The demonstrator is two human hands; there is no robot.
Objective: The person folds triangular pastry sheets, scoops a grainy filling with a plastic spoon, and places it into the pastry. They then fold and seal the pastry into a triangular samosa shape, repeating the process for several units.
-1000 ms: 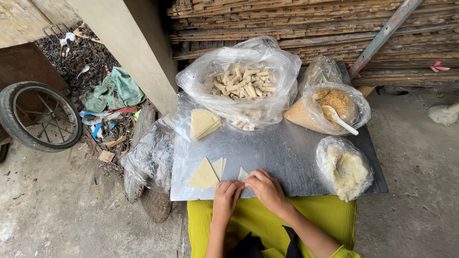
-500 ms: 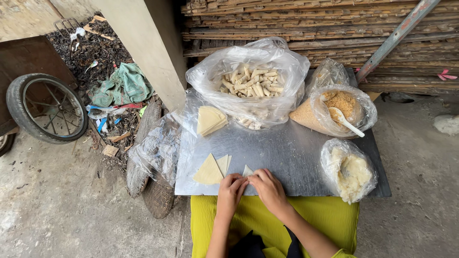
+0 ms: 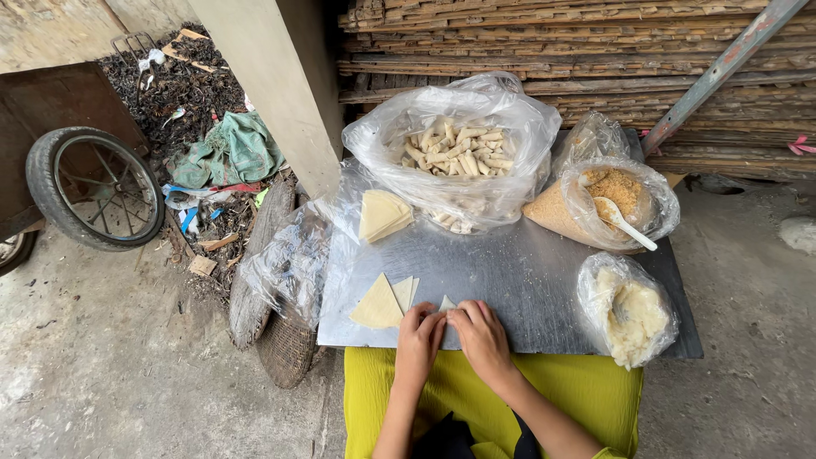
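head view: your left hand [image 3: 418,340] and right hand [image 3: 482,337] meet at the 6 o'clock edge of the flat grey metal sheet [image 3: 527,280]. the fingertips of both hands are drawn together and pinched on a small pale triangular pastry wrapper [image 3: 447,303], which lies on the sheet at your fingertips with only its tip showing. whether it already carries filling cannot be told.

at 9 o'clock of your left hand, just beside it, lie loose pale triangular wrappers [image 3: 382,302]. at 11 o'clock sits a stack of folded wrappers [image 3: 382,214] on clear plastic. at 12 o'clock stands a large clear plastic bag of finished pale rolls [image 3: 450,151]. at 2 o'clock is a bag of orange-brown filling [image 3: 614,194] with a white plastic spoon [image 3: 625,223] in it. at 3 o'clock lies a clear bag of pale mash [image 3: 631,311].

judged step: folding or rolling one wrapper. the next move calls for even pressure from both thumbs, so the thin sheet does not tear or spring open.
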